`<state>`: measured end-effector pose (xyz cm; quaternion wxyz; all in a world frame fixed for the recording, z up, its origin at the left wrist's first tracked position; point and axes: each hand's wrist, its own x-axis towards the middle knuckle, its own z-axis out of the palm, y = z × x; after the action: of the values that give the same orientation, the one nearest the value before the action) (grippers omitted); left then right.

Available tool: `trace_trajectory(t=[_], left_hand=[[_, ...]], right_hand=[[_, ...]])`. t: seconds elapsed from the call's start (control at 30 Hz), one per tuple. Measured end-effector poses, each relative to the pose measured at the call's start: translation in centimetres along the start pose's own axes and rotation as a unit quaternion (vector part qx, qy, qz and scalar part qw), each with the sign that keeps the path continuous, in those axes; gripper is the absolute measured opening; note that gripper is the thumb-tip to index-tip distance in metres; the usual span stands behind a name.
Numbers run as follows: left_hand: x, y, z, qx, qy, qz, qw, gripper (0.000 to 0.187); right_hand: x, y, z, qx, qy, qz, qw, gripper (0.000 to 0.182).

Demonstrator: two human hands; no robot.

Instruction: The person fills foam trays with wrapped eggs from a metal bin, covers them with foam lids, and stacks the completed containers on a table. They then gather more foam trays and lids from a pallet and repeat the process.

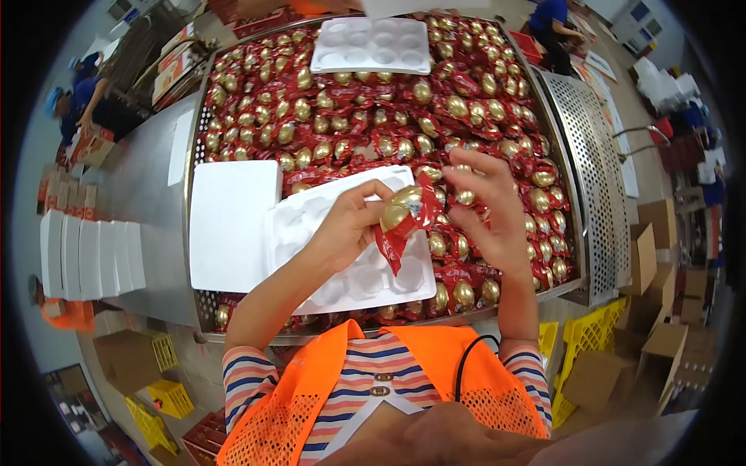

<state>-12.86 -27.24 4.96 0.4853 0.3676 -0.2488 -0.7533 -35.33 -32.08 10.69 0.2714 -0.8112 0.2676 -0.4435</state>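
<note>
My left hand [350, 225] pinches a wrapped egg [399, 210], gold in the middle with red, twisted wrapper ends. It is held above a white foam tray [311, 211] with rounded hollows, which lies tilted on the pile. My right hand [491, 213] is raised just right of the egg, fingers apart and slightly blurred, holding nothing. Beneath both hands, many similar gold-and-red wrapped eggs [464, 293] cover the metal table. Left of the tray lies a flat white foam piece [233, 225].
Another hollowed foam tray [371, 62] rests on the eggs at the far side. A perforated metal panel [587, 179] adjoins the table's right edge. White foam pieces [93, 256] are stacked at left. Co-workers [550, 27] are in the background; yellow crates [587, 342] and cardboard boxes stand lower right.
</note>
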Motion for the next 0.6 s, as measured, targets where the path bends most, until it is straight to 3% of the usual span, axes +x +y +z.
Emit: trace_trajectory(t=[0.17,0.2,0.23,0.33,0.37,0.47,0.5,0.6], left_hand=[[-1.0,-0.2,-0.3,-0.049,-0.059,-0.103,0.992,0.022],[-1.3,0.0,-0.6,-0.062,-0.085,-0.121,0.987,0.023],[-1.1,-0.5,-2.2,-0.06,-0.155,-0.104,0.981,0.028],[-2.9,0.1,0.6,0.098,0.062,0.085,0.99,0.032],[-2.8,0.2,-0.1,0.094,0.086,0.109,0.986,0.036],[-3.9,-0.3,0.5,0.229,0.034,0.22,0.948,0.038],[-4.0,-0.5,1.7,0.209,0.045,0.256,0.943,0.028],[-3.7,-1.1,1.2,0.168,0.096,0.219,0.956,0.013]], right_hand=[[0.4,0.3,1.6,0.125,-0.148,0.025,0.981,0.043],[0.3,0.6,1.7,0.116,-0.132,0.059,0.983,0.042],[0.1,0.9,1.9,0.106,-0.117,0.093,0.983,0.041],[-1.3,2.5,3.0,0.152,-0.045,0.179,0.971,0.041],[-1.5,2.5,3.2,0.163,-0.03,0.195,0.967,0.041],[-2.1,2.6,4.2,0.187,-0.017,0.203,0.961,0.042],[-2.1,2.5,4.5,0.194,-0.02,0.199,0.961,0.043],[-1.5,0.9,5.2,0.184,-0.028,0.136,0.973,0.048]])
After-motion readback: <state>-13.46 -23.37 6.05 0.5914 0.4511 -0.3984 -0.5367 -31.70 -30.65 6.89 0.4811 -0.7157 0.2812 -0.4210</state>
